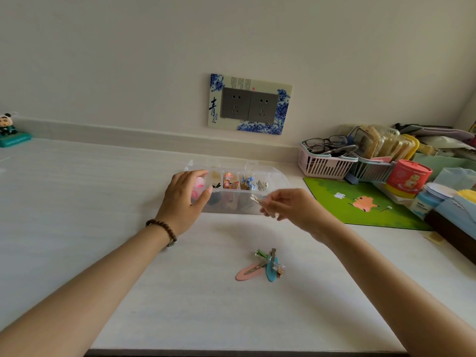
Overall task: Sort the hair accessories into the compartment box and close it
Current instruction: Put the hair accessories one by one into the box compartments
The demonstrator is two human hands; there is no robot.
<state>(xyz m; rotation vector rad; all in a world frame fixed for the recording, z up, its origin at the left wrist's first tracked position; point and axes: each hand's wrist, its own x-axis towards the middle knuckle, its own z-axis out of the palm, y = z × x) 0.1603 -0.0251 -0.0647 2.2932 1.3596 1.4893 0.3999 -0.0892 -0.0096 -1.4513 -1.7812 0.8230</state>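
Note:
A clear plastic compartment box (277,176) lies open on the white desk, its lid tipped back toward the wall. Its back row holds colourful hair accessories (233,181). My left hand (184,199) grips the box's left end, fingers over a pink item. My right hand (293,207) hovers at the box's front right edge and pinches a thin pale metal hair clip (262,205). Nearer to me on the desk lies a small pile of clips: a pink snap clip (247,273), a blue clip (271,269) with a small charm, and a green one (261,253).
A green mouse mat (365,204) lies right of the box. Behind it stand a pink basket (325,164) with glasses, a red tub (408,177) and cluttered containers. A panda figurine (9,130) sits far left. A wall socket (249,104) is above the box.

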